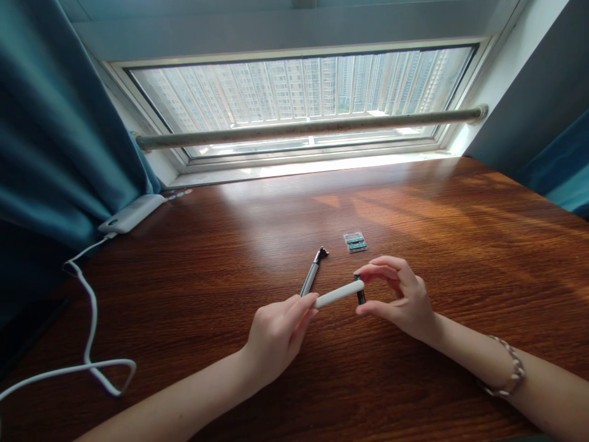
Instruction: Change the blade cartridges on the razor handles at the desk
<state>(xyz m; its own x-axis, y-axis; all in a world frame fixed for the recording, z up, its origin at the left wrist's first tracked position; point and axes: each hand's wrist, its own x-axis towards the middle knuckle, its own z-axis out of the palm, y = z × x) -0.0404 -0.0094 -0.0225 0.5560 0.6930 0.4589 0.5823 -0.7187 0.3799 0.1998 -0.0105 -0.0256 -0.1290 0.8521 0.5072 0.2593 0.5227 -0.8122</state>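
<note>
Two hands (276, 331) (400, 298), white razor handle (338, 294) level, head rightward.

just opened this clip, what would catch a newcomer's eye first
At the table's middle, the left hand holds a white razor handle while the right hand pinches a dark cartridge at its tip. Just beyond lie a grey razor handle and a small cartridge pack.

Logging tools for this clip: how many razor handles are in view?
2: a white plastic razor handle held between the left hand and right hand; a silver metal razor handle lying on the wooden table.
</note>
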